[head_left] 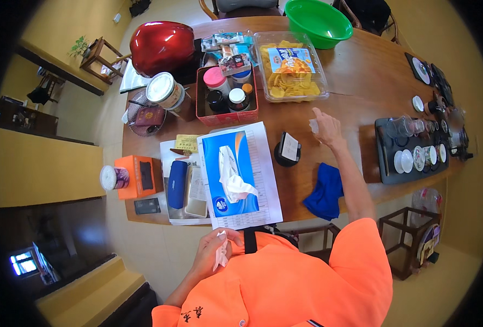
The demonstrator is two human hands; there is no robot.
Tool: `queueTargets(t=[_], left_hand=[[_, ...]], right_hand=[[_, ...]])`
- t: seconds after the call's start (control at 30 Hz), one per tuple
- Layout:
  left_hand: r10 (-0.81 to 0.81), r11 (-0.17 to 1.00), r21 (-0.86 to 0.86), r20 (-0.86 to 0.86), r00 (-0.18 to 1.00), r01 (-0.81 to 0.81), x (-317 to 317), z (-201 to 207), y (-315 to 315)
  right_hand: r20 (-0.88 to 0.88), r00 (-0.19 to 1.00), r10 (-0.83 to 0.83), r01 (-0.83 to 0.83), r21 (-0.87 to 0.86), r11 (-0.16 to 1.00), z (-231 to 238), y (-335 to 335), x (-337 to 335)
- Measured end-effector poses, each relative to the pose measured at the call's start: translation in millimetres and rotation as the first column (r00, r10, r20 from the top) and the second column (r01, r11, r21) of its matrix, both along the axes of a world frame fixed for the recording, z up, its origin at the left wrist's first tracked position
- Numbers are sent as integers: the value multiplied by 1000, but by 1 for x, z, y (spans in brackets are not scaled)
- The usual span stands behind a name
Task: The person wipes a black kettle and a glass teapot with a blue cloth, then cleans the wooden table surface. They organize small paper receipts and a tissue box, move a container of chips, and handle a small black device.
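Close against an orange shirt (285,283), the left hand (211,252) is closed around a crumpled white tissue (220,256), kept near the body just below the table edge (143,218). Just beyond it a blue tissue pack (231,173) lies flat on printed sheets (266,180) with a tissue pulled up through its slot, and a blue cloth (325,191) lies bunched by the right forearm. Farther out, the right hand (326,128) reaches across the wooden table, fingers pinched on a small pale scrap (313,126), short of the clear box of crisps (290,68) and green bowl (318,22).
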State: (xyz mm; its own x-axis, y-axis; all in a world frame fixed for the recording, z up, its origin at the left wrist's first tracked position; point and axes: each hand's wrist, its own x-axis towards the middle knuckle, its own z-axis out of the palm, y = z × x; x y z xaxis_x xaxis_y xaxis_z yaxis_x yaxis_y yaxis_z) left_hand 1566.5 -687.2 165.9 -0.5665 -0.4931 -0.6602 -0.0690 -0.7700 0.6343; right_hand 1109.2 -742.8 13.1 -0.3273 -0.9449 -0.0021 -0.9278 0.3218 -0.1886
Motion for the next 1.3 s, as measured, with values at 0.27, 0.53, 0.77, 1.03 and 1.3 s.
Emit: queueTargets(t=[0.27, 0.53, 0.77, 1.03, 1.3], left_hand=[[39, 997, 66, -2, 999, -38, 4, -4, 7], [19, 1000, 23, -15, 1000, -18, 8, -5, 4], [24, 999, 49, -34, 999, -22, 8, -5, -1], [-53, 998, -40, -47, 998, 51, -5, 5, -18], [-207, 922, -340, -38, 978, 182, -54, -1, -31]], right_hand=[[112, 990, -82, 73, 80, 994, -21, -5, 1], [-94, 994, -46, 32, -142, 989, -27, 13, 16], [33, 970, -240, 240, -284, 928, -41, 30, 2], [991, -35, 130, 676, -72, 733, 43, 52, 40], [923, -337, 183, 464, -7, 886, 116, 89, 169]])
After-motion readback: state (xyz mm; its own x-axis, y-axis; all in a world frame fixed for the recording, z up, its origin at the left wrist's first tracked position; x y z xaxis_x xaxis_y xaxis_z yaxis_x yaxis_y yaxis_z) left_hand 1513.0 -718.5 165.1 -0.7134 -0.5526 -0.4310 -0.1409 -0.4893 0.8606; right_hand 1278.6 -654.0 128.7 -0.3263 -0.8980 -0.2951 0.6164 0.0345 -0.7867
